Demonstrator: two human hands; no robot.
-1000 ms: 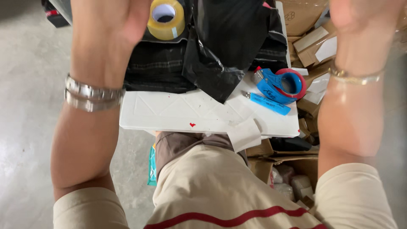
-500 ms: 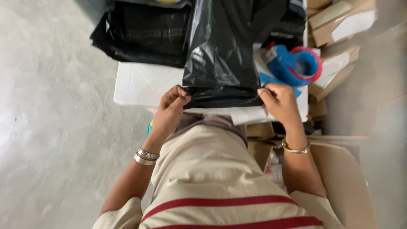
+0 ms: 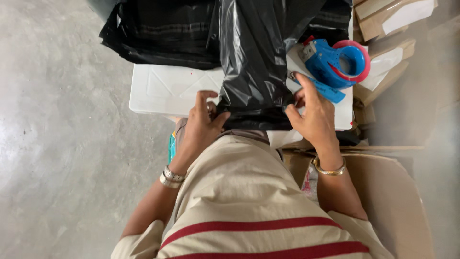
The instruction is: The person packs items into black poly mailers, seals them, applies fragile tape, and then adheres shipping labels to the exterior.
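Observation:
A shiny black plastic bag (image 3: 256, 52) lies lengthwise on a white board (image 3: 167, 91), its near end at the board's front edge. My left hand (image 3: 201, 127) pinches the bag's near left corner. My right hand (image 3: 311, 115) pinches the near right corner, fingers spread over the board. Both wrists wear bangles. A blue tape dispenser with a red ring (image 3: 338, 62) rests on the board just beyond my right hand.
A stack of folded black bags (image 3: 163, 33) lies at the board's far left. Cardboard boxes (image 3: 393, 19) and paper-wrapped parcels crowd the right side. An open carton (image 3: 383, 192) stands at my right. Grey concrete floor (image 3: 62, 144) spreads to the left.
My hands came down from near the camera and took hold of the bag's near end. The view shifted, so the yellow tape roll is out of sight.

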